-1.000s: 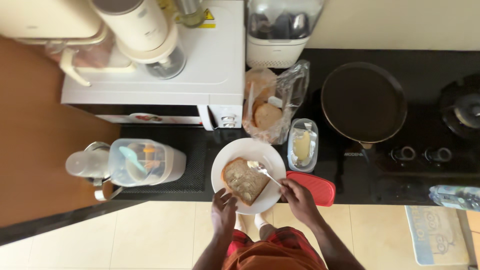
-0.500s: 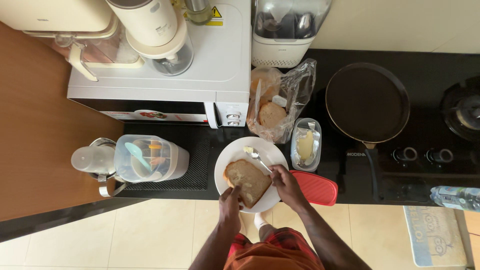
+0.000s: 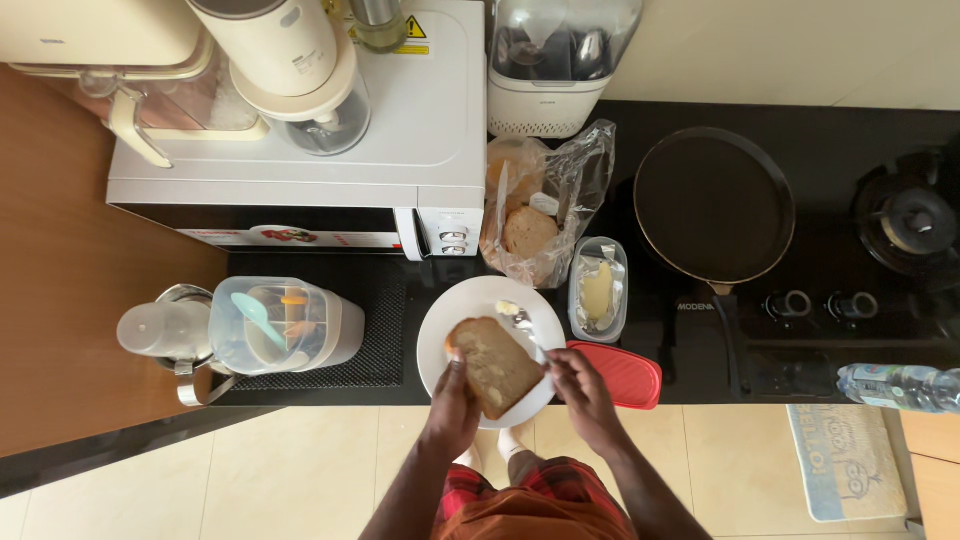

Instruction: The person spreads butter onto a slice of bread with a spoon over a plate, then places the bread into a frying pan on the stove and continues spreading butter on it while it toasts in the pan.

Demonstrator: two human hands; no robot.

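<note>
My left hand (image 3: 452, 405) pinching bread slice (image 3: 494, 364) on white plate (image 3: 440, 338), tabletop front edge; right hand (image 3: 580, 392) fingers gripping spoon (image 3: 524, 325) handle, buttery tip beside bread.

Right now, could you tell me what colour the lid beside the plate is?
Red, the lid shows best in the head view.

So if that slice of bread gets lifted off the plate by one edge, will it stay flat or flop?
The bread slice looks thin and soft, so it would probably droop when held by one edge. It seems light for its size. The left hand touches its lower corner, and pale smears on top suggest a greasy, slightly slippery surface over the white plate.
</note>
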